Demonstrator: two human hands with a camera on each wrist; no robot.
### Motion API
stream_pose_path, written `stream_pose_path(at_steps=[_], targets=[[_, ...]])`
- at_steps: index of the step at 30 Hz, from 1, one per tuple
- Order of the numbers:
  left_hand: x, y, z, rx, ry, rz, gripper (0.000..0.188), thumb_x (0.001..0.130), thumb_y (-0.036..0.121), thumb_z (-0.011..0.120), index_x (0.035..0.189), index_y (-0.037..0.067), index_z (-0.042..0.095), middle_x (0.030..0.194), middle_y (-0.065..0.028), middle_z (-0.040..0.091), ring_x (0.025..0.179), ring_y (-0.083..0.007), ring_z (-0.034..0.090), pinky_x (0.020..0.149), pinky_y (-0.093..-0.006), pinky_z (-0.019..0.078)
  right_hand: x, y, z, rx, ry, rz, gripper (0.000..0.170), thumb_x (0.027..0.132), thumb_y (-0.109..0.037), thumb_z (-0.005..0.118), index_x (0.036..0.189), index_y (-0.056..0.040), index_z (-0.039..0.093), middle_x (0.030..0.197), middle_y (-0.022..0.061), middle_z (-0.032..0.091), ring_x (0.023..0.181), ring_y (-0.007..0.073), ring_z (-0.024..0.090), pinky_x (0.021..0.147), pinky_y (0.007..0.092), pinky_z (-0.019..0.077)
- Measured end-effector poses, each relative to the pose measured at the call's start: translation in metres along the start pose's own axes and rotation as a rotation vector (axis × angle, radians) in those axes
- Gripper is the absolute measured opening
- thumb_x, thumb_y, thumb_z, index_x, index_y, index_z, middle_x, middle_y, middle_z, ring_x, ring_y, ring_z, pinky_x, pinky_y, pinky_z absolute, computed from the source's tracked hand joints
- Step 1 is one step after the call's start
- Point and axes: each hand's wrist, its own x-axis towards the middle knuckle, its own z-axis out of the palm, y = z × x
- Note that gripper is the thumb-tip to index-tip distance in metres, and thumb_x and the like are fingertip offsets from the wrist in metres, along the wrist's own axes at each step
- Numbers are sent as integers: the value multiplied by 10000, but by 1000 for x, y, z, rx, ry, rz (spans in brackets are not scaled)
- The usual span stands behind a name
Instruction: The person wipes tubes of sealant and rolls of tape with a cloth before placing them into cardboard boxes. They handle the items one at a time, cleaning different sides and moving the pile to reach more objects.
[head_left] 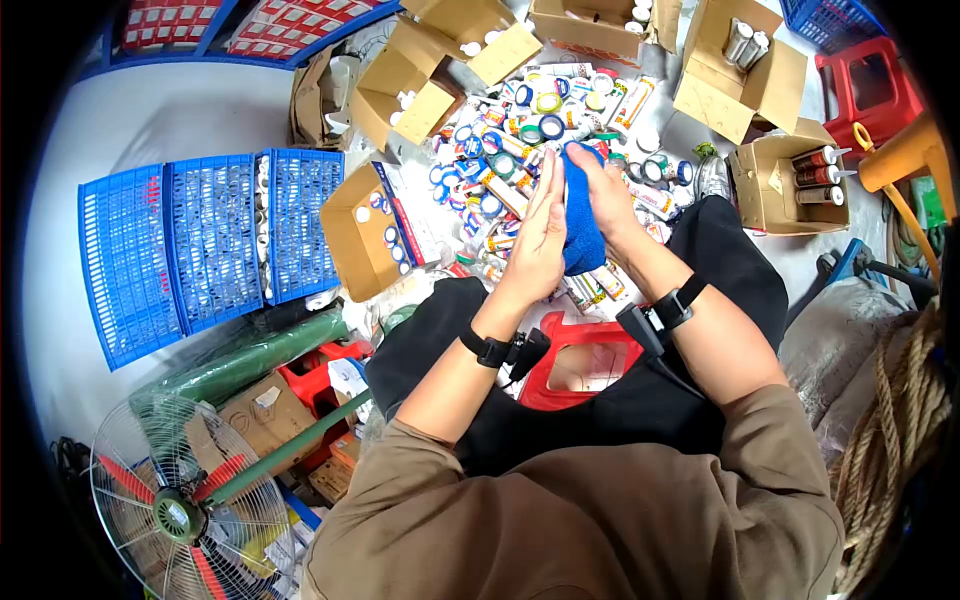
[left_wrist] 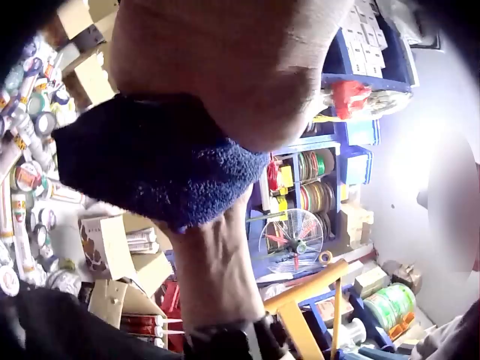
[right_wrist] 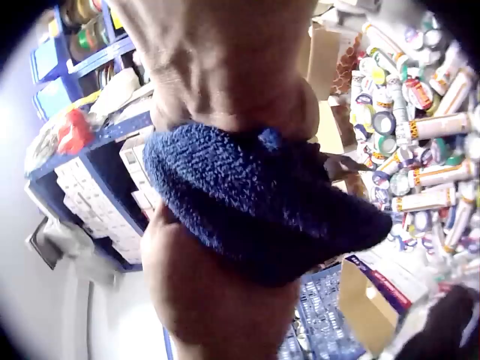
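Note:
A blue terry towel point(head_left: 580, 220) is sandwiched between my two hands in front of my lap. My left hand point(head_left: 540, 230) has its fingers straight and together, the palm against the towel's left side. From the other side my right hand point(head_left: 606, 195) holds the towel, its fingers partly hidden by the cloth. Dark folds of the towel point(left_wrist: 150, 165) hang between the wrists in the left wrist view. Bunched cloth point(right_wrist: 247, 195) covers the meeting of the palms in the right wrist view. Beyond the hands lies a heap of tubes and round caps point(head_left: 495, 150).
Open cardboard boxes ring the heap, one with several sealant cartridges point(head_left: 822, 176). Blue plastic crates point(head_left: 210, 240) stand at left. A red stool point(head_left: 575, 365) is between my legs. The caged fan point(head_left: 180, 515) is at lower left, coiled rope point(head_left: 885, 450) at right.

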Motion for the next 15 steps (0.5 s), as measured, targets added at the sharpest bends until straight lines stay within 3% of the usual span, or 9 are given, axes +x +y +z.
stream_pose_path(at_steps=[1,3,5,7,8,9,11,13,15], targets=[[-2,3,3,-107,27,-3,532,1084,272,323,1503,-55,305,1603,-240,215,1498,-335,207,1199,-390,184,3,3,-2,2,1,0,416,990,-448,569,772,-104,652,662,-40,594,574,59,531,533,230,413],[-7,8,5,-56,72,-13,526,1084,284,319,1477,-63,350,1578,-241,274,1480,-328,253,1193,-390,201,13,15,-8,-191,33,-152,343,1000,-377,584,808,-108,676,686,-59,610,634,42,544,575,208,425],[-4,12,4,-5,117,-13,527,1083,296,315,1451,-72,395,1553,-242,334,1463,-321,299,1188,-390,218,18,25,-11,-312,65,-202,369,1003,-416,579,844,-95,663,730,-55,612,656,35,529,590,209,430],[4,12,-3,-90,209,-160,515,1080,310,328,1361,-84,503,1459,-236,465,1395,-319,403,1169,-386,260,21,31,-7,-208,1,-325,448,1004,-477,547,908,-52,654,748,-24,607,660,71,523,617,270,457],[7,11,-6,-137,255,-160,491,1075,300,347,1279,-84,574,1381,-224,534,1338,-300,463,1129,-382,325,17,31,-12,-75,-114,-214,427,1002,-445,567,1060,-29,645,895,6,645,787,84,570,718,271,488],[12,16,-12,-208,308,-215,469,1073,292,368,1239,-79,603,1354,-220,551,1309,-285,489,1096,-388,369,12,28,-9,-77,-116,-215,427,1002,-445,567,1060,-29,645,895,6,645,787,84,570,718,271,488],[19,16,-22,-67,364,-221,453,1069,287,392,1186,-76,637,1331,-212,563,1273,-275,514,1063,-380,402,5,25,-1,32,-328,-207,427,994,-401,593,1179,-17,613,1017,26,651,905,97,595,817,272,498],[19,-6,-31,-3,342,-143,397,1047,262,468,1125,-72,667,1283,-194,585,1226,-266,538,1038,-367,419,8,31,-3,-393,-264,-419,517,945,-416,646,1221,19,596,1096,129,689,983,199,660,868,340,513],[15,-17,-33,66,246,-212,357,1021,244,531,1075,-74,685,1246,-179,586,1188,-261,544,1006,-362,434,17,30,-11,-666,-115,-416,492,929,-430,650,1149,10,647,1017,207,712,936,304,701,828,394,532]])
